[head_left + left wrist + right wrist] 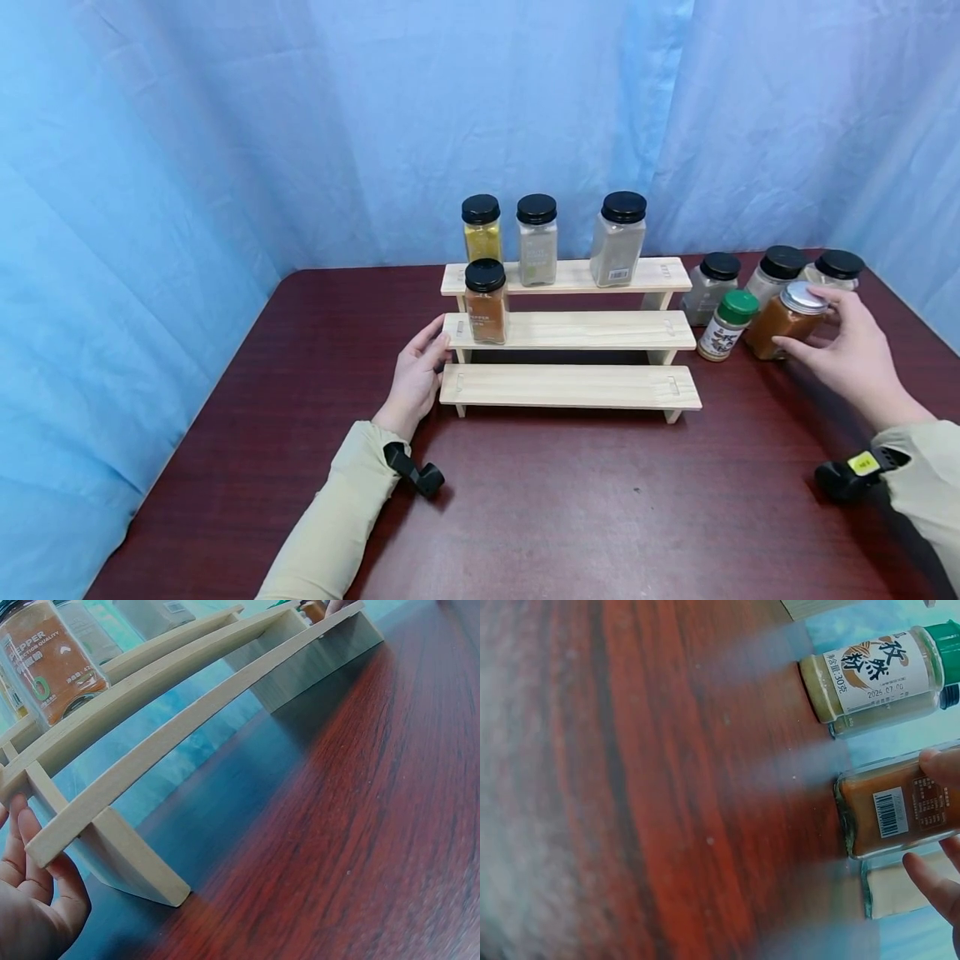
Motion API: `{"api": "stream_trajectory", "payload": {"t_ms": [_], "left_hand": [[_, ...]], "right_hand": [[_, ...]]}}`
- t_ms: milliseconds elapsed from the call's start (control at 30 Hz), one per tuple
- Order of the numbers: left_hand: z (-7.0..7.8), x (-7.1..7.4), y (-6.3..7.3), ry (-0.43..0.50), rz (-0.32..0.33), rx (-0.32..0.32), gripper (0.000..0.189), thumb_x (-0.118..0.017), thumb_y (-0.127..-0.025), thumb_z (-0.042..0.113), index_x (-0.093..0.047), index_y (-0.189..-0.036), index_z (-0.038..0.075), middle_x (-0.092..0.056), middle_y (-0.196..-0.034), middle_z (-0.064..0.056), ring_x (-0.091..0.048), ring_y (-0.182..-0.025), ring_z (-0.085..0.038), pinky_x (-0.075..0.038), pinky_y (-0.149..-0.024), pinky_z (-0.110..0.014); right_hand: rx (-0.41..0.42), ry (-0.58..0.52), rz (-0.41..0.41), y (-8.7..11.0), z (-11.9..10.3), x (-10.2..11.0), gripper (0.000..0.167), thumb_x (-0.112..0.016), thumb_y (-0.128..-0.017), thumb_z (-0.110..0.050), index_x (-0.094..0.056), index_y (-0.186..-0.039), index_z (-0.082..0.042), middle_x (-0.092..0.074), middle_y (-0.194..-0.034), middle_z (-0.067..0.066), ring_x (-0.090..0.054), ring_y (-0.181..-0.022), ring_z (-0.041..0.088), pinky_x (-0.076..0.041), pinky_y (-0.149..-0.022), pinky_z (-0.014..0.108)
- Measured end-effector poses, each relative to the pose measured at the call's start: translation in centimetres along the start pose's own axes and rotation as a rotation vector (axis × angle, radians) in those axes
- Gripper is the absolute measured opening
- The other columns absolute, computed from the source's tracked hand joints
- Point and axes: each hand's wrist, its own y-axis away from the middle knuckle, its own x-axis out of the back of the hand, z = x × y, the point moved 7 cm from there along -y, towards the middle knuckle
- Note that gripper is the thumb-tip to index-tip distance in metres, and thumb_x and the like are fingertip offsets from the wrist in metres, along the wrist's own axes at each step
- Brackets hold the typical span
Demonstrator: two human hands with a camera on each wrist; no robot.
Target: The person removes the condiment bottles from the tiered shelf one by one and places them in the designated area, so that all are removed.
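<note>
My left hand (416,375) holds the left end of a three-tier wooden spice rack (577,329), its fingertips showing by the shelf ends in the left wrist view. At the right, my right hand (855,346) grips a spice jar (782,327) of orange-brown powder with a silver lid, thumb on its near side and fingers by the lid. A barcode label shows on that jar in the right wrist view. On the rack's middle tier, at the left, stands a black-lidded pepper jar (487,312) of reddish-brown powder.
The top tier bears a yellow spice jar (482,240) and two pale grey jars (537,250) (618,246). Beside the rack stand a green-lidded cumin bottle (722,333) and several black-lidded jars (707,296). Blue curtains (450,125) hang behind the dark red table (570,500).
</note>
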Motion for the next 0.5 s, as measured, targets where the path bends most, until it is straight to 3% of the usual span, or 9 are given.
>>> {"api": "stream_trajectory", "payload": {"t_ms": [133, 167, 233, 267, 333, 367, 467, 500], "left_hand": [[0.0, 0.0, 0.0, -0.002, 0.006, 0.002, 0.045, -0.049, -0.099, 0.013, -0.041, -0.144, 0.009, -0.057, -0.093, 0.006, -0.051, -0.073, -0.007, -0.046, -0.064, -0.022], [0.0, 0.0, 0.0, -0.002, 0.007, 0.002, 0.045, -0.049, -0.099, 0.013, -0.041, -0.144, 0.009, -0.058, -0.093, 0.006, -0.051, -0.073, -0.007, -0.046, -0.064, -0.022], [0.0, 0.0, 0.0, -0.003, 0.004, 0.002, 0.045, -0.049, -0.099, 0.014, -0.042, -0.144, 0.009, -0.058, -0.093, 0.006, -0.051, -0.073, -0.006, -0.047, -0.064, -0.022], [0.0, 0.0, 0.0, -0.001, 0.004, 0.001, 0.045, -0.049, -0.099, 0.014, -0.042, -0.143, 0.010, -0.058, -0.093, 0.006, -0.051, -0.073, -0.006, -0.047, -0.064, -0.022], [0.1, -0.1, 0.0, 0.001, 0.000, 0.000, 0.045, -0.049, -0.099, 0.014, -0.041, -0.144, 0.009, -0.058, -0.092, 0.007, -0.051, -0.073, -0.006, -0.047, -0.064, -0.022], [0.1, -0.1, 0.1, -0.001, -0.002, -0.003, 0.045, -0.049, -0.100, 0.014, -0.041, -0.144, 0.009, -0.058, -0.092, 0.007, -0.051, -0.073, -0.006, -0.047, -0.065, -0.022], [0.1, -0.1, 0.1, 0.002, 0.000, 0.000, 0.045, -0.048, -0.100, 0.013, -0.042, -0.144, 0.009, -0.058, -0.093, 0.006, -0.051, -0.072, -0.006, -0.047, -0.064, -0.022], [0.1, -0.1, 0.0, 0.003, 0.001, 0.002, 0.044, -0.048, -0.100, 0.013, -0.042, -0.143, 0.010, -0.058, -0.094, 0.006, -0.051, -0.073, -0.006, -0.047, -0.064, -0.022]], "right_hand": [[0.024, -0.004, 0.006, 0.0, -0.3, 0.2, 0.074, -0.071, -0.081, -0.002, -0.029, -0.142, 0.003, -0.035, -0.128, 0.033, -0.024, -0.086, -0.025, -0.029, -0.063, -0.007], [0.025, 0.006, 0.006, -0.1, -0.3, 0.2, 0.074, -0.071, -0.081, -0.001, -0.029, -0.142, 0.004, -0.034, -0.128, 0.033, -0.034, -0.088, -0.019, -0.029, -0.063, -0.007], [0.030, 0.039, 0.009, -0.2, 0.0, 0.2, 0.074, -0.072, -0.080, -0.001, -0.030, -0.141, 0.004, -0.034, -0.126, 0.033, -0.047, -0.096, 0.001, -0.028, -0.062, -0.005], [0.030, 0.053, 0.011, -0.3, 0.2, 0.1, 0.075, -0.073, -0.080, -0.002, -0.030, -0.141, 0.004, -0.034, -0.126, 0.033, -0.051, -0.100, 0.014, -0.036, -0.066, 0.001], [0.025, 0.093, 0.028, -0.6, 1.2, 0.2, 0.076, -0.074, -0.080, -0.007, -0.031, -0.142, 0.000, -0.036, -0.125, 0.030, -0.047, -0.105, 0.037, -0.042, -0.071, 0.010], [0.024, 0.111, 0.045, -0.7, 2.0, 0.2, 0.076, -0.075, -0.080, -0.011, -0.032, -0.143, -0.005, -0.038, -0.124, 0.028, -0.046, -0.107, 0.038, -0.042, -0.071, 0.011], [0.000, 0.108, 0.096, -1.3, 4.5, 0.5, 0.075, -0.075, -0.082, -0.022, -0.033, -0.144, -0.022, -0.042, -0.122, 0.014, -0.049, -0.104, 0.008, -0.045, -0.078, 0.010], [-0.014, 0.082, 0.104, -1.4, 5.0, 0.7, 0.075, -0.074, -0.083, -0.023, -0.032, -0.145, -0.023, -0.042, -0.124, 0.013, -0.049, -0.106, 0.007, -0.044, -0.083, 0.008]]}}
